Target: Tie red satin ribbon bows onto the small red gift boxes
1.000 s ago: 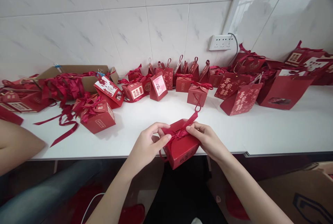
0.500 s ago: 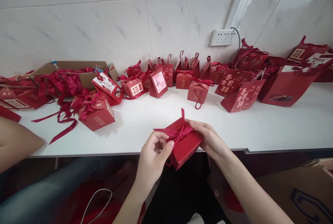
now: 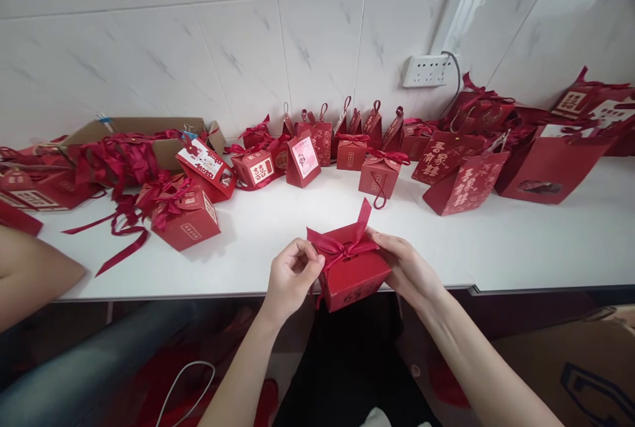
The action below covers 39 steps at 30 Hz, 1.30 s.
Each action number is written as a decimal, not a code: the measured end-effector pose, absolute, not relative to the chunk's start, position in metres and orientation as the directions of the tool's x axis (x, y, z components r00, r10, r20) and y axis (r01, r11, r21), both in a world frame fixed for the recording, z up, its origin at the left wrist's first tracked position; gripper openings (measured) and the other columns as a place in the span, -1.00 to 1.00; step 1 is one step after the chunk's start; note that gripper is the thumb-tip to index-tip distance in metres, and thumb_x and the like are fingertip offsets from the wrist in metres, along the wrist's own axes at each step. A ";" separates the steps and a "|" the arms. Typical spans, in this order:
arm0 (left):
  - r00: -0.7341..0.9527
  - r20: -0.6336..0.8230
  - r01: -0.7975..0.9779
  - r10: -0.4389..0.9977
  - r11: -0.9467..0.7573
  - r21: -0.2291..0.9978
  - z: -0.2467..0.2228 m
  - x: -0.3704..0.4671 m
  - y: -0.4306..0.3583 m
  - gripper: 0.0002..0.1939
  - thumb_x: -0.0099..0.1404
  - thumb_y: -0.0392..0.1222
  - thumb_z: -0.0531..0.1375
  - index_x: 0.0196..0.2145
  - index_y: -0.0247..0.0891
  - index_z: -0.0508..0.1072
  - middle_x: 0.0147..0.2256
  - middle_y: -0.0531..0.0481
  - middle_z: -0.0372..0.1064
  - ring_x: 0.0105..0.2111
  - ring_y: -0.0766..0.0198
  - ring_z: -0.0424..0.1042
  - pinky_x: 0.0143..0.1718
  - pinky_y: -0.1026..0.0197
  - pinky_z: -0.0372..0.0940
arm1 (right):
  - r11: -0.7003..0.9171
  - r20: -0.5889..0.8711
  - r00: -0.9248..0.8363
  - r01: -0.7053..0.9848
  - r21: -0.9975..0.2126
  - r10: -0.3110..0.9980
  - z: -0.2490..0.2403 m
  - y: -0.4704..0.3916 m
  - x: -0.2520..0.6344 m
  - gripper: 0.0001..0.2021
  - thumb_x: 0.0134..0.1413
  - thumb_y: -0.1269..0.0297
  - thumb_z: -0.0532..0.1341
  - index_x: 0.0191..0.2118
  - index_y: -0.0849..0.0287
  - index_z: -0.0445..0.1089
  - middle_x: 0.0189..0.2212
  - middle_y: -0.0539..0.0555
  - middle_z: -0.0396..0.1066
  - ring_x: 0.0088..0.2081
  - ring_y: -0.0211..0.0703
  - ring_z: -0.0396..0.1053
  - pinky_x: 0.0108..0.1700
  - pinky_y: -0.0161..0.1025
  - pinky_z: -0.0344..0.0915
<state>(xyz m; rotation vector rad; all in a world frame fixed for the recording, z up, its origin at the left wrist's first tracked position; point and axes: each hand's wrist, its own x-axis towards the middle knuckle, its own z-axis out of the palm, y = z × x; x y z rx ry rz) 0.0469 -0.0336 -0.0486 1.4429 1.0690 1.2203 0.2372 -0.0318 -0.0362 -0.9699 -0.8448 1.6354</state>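
Note:
A red gift box with a crimson ribbon bow on its top is held just over the table's front edge. My left hand pinches the ribbon at the box's left side between thumb and fingertips. Around the right side of the box my right hand is wrapped, its thumb by the upper right corner and the other fingers partly hidden behind the box. One ribbon tail points up from the bow, and another spreads to the left.
Many red boxes, among them a small one with a cord and a ribboned one, line the white table. Behind stands an open cardboard box with ribbons. A person's arm is at left; a cardboard carton sits lower right.
The held box has turned and tilted so its front side shows more. My left hand has shifted from the front of the bow to the ribbon at the left, and the ribbon tails look more spread.

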 end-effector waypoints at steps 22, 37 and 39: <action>0.514 0.385 0.389 0.767 -0.608 0.692 -0.016 0.062 0.004 -0.85 0.29 -0.26 0.07 -0.29 -0.17 0.45 -0.23 0.00 0.26 -0.12 0.26 0.30 -0.02 0.17 0.20 | 0.199 0.181 -0.100 0.223 -0.954 0.978 -0.013 0.017 0.267 -0.64 -0.18 -0.03 0.29 -0.50 0.19 0.28 -0.63 -0.08 0.21 -0.58 -0.34 0.13 -0.52 -0.33 0.09; 0.610 0.335 0.390 0.718 -0.640 0.662 -0.017 0.061 0.008 -0.70 0.32 -0.29 0.01 -0.17 -0.05 0.50 -0.20 -0.01 0.31 -0.07 0.23 0.26 0.02 0.11 0.20 | 0.046 -0.042 -0.139 0.581 -0.813 0.989 -0.009 0.064 0.260 -0.61 0.06 0.00 0.13 -0.51 0.25 0.42 -0.48 0.09 0.40 -0.44 -0.25 0.28 -0.40 -0.32 0.16; 0.612 0.335 0.394 0.717 -0.643 0.657 -0.017 0.061 0.009 -0.70 0.32 -0.30 0.01 -0.17 -0.05 0.50 -0.19 0.00 0.31 -0.06 0.24 0.26 0.04 0.10 0.19 | 0.076 -0.088 -0.247 0.582 -0.809 0.965 -0.004 0.066 0.251 -0.58 0.00 -0.05 0.17 -0.57 0.25 0.40 -0.52 0.07 0.39 -0.47 -0.25 0.27 -0.42 -0.32 0.15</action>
